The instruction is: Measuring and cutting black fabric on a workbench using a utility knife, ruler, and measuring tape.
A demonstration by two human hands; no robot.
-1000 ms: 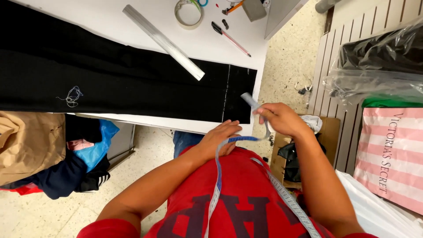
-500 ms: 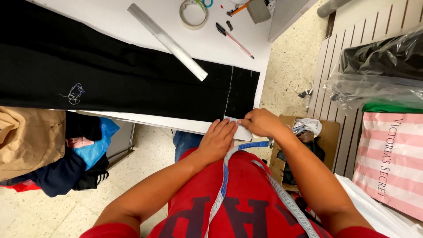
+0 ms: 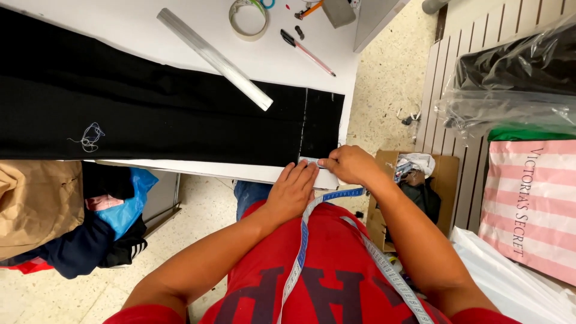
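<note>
My white worktable (image 3: 180, 45) stands over a pale speckled terrazzo floor (image 3: 393, 72). Under its near edge I see a heap of brown, blue and dark clothes (image 3: 66, 222). To my right, a beige slatted wooden surface (image 3: 441, 96) carries clear plastic-wrapped dark bundles (image 3: 516, 72), with a pink-and-white striped paper bag (image 3: 531, 204) beside an open brown cardboard box (image 3: 420, 192). The light is even and bright.

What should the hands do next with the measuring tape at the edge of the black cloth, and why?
Probably draw the measuring tape along the black cloth. The right hand pinches the tape's end at the cloth's near edge, the left hand lies flat beside it, and the rest of the tape hangs loose.
</note>
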